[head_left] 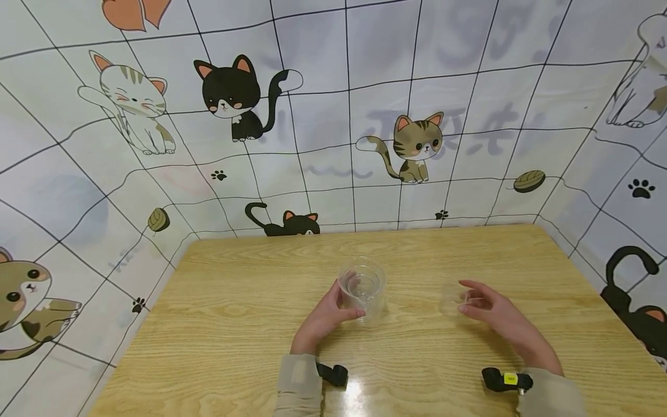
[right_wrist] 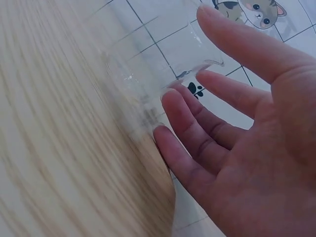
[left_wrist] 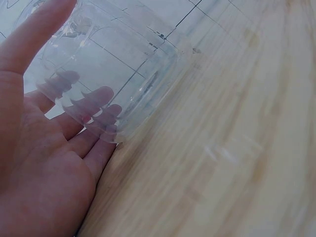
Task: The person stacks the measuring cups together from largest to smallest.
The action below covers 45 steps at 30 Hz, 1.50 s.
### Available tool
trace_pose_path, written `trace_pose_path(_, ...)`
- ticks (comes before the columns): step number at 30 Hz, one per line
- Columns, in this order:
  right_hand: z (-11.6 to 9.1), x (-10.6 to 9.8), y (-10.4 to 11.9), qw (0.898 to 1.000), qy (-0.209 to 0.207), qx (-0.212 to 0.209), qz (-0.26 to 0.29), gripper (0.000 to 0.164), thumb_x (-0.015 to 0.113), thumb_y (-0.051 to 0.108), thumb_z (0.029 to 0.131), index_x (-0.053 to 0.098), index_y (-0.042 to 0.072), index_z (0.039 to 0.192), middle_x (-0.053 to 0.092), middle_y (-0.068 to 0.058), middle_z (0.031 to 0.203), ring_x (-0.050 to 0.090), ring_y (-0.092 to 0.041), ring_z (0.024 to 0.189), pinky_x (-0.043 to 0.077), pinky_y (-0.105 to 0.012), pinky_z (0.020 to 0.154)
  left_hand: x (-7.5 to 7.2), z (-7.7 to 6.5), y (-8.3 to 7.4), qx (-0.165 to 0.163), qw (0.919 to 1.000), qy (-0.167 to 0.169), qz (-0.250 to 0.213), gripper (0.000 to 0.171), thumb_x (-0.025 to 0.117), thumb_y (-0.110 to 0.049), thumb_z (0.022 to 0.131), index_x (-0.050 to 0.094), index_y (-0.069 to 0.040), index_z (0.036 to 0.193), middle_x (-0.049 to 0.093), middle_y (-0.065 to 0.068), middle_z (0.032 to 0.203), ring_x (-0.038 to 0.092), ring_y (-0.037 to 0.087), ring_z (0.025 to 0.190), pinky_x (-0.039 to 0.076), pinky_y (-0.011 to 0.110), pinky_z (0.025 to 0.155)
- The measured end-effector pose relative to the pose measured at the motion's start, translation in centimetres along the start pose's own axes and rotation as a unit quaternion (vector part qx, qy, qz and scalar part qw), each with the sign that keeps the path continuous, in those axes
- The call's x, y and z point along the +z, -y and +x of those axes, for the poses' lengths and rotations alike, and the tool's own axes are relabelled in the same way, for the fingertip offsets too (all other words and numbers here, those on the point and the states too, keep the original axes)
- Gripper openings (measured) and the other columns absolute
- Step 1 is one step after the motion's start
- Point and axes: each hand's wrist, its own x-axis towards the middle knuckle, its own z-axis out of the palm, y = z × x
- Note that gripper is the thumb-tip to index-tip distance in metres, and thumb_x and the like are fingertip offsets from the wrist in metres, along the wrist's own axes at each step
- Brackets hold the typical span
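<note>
A larger clear plastic cup (head_left: pixel 369 296) stands upright on the wooden table. My left hand (head_left: pixel 327 313) holds its left side, with the thumb on the near side and the fingers round the far side. Through the cup's wall, the left fingertips (left_wrist: pixel 106 94) show in the left wrist view. Whether the cup contains clear liquid I cannot tell. To the right, a smaller clear cup (head_left: pixel 451 299) is faint against the wood. Beside it is my right hand (head_left: pixel 490 307), thumb and fingers apart and loosely bent around its right side. Any firm contact there is unclear.
The light wooden table (head_left: pixel 234 324) reaches back to a white cloth wall (head_left: pixel 323 133) printed with cats and grid lines. The same cloth stands at both sides. Black straps (head_left: pixel 333 375) sit on both wrists, over beige sleeves.
</note>
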Motion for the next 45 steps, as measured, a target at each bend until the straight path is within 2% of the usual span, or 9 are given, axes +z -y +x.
trace_pose_path(6, 0.3, 0.7, 0.4, 1.0, 0.006, 0.001, -0.007, 0.067, 0.06, 0.035, 0.084, 0.029, 0.016, 0.139, 0.036, -0.015, 0.126, 0.045, -0.024, 0.098, 0.042, -0.031, 0.074, 0.0, -0.5, -1.3, -0.003, 0.9998, 0.007, -0.016, 0.082, 0.076, -0.022, 0.071, 0.028, -0.038, 0.135, 0.036, -0.002, 0.139, 0.026, 0.011, 0.128, 0.019, 0.039, 0.104)
trace_pose_path(9, 0.6, 1.0, 0.4, 1.0, 0.003, -0.002, -0.017, 0.066, 0.06, 0.036, 0.084, 0.029, 0.017, 0.139, 0.034, -0.015, 0.131, 0.045, -0.023, 0.094, 0.041, -0.032, 0.071, 0.0, -0.9, -2.3, -0.004, 0.9999, 0.007, -0.01, 0.081, 0.075, -0.021, 0.072, 0.028, -0.035, 0.136, 0.036, 0.001, 0.139, 0.026, 0.013, 0.129, 0.019, 0.039, 0.104)
trace_pose_path(13, 0.8, 1.3, 0.4, 1.0, 0.005, -0.007, -0.02, 0.066, 0.059, 0.036, 0.085, 0.028, 0.017, 0.14, 0.031, -0.015, 0.135, 0.047, -0.023, 0.092, 0.041, -0.032, 0.07, 0.1, -1.0, -2.8, -0.005, 0.9999, 0.007, -0.007, 0.081, 0.074, -0.019, 0.072, 0.027, -0.034, 0.137, 0.035, 0.002, 0.14, 0.026, 0.013, 0.129, 0.02, 0.038, 0.104)
trace_pose_path(18, 0.9, 1.6, 0.5, 0.999, 0.019, -0.025, 0.008, 0.067, 0.058, 0.032, 0.086, 0.023, 0.019, 0.142, 0.028, -0.018, 0.137, 0.05, -0.026, 0.098, 0.042, -0.035, 0.075, 0.1, -0.8, -2.3, -0.004, 0.9999, 0.005, -0.013, 0.081, 0.075, -0.017, 0.072, 0.028, -0.035, 0.136, 0.036, 0.001, 0.139, 0.027, 0.013, 0.129, 0.019, 0.038, 0.104)
trace_pose_path(24, 1.0, 1.9, 0.7, 0.998, 0.022, -0.05, 0.014, 0.064, 0.056, 0.032, 0.087, 0.024, 0.02, 0.141, 0.036, -0.017, 0.134, 0.05, -0.028, 0.102, 0.043, -0.037, 0.078, 0.0, -0.2, -0.3, -0.007, 1.0, -0.004, 0.0, 0.082, 0.077, -0.024, 0.069, 0.029, -0.042, 0.133, 0.038, -0.008, 0.137, 0.027, 0.009, 0.127, 0.019, 0.038, 0.104)
trace_pose_path(28, 1.1, 2.0, 0.6, 0.998, 0.019, -0.052, 0.011, 0.063, 0.056, 0.033, 0.087, 0.026, 0.018, 0.14, 0.039, -0.015, 0.132, 0.051, -0.027, 0.102, 0.043, -0.038, 0.079, 0.0, 0.0, 0.2, -0.006, 0.9999, -0.009, 0.013, 0.083, 0.077, -0.03, 0.068, 0.028, -0.044, 0.133, 0.039, -0.012, 0.135, 0.027, 0.007, 0.127, 0.02, 0.039, 0.104)
trace_pose_path(37, 1.2, 2.2, 0.5, 0.998, 0.024, -0.048, 0.029, 0.06, 0.056, 0.03, 0.088, 0.027, 0.017, 0.14, 0.038, -0.015, 0.132, 0.053, -0.025, 0.102, 0.044, -0.031, 0.079, 0.0, 0.0, 0.3, -0.003, 0.9996, -0.012, 0.025, 0.083, 0.077, -0.033, 0.068, 0.027, -0.044, 0.133, 0.039, -0.011, 0.135, 0.026, 0.01, 0.128, 0.019, 0.039, 0.104)
trace_pose_path(40, 1.1, 2.4, 0.6, 0.998, 0.023, -0.051, 0.026, 0.061, 0.056, 0.03, 0.088, 0.027, 0.018, 0.14, 0.037, -0.016, 0.13, 0.052, -0.026, 0.102, 0.044, -0.032, 0.078, 0.0, 0.0, 0.2, -0.003, 0.9997, -0.009, 0.022, 0.083, 0.077, -0.032, 0.068, 0.027, -0.043, 0.134, 0.038, -0.01, 0.136, 0.025, 0.011, 0.129, 0.018, 0.039, 0.105)
trace_pose_path(45, 1.2, 2.5, 0.9, 0.999, 0.022, -0.046, 0.017, 0.061, 0.057, 0.031, 0.087, 0.029, 0.021, 0.139, 0.035, -0.015, 0.132, 0.051, -0.026, 0.101, 0.043, -0.035, 0.077, 0.0, -0.5, -1.4, -0.008, 0.9999, -0.002, 0.009, 0.084, 0.076, -0.025, 0.07, 0.027, -0.037, 0.137, 0.037, -0.004, 0.138, 0.025, 0.011, 0.129, 0.018, 0.036, 0.105)
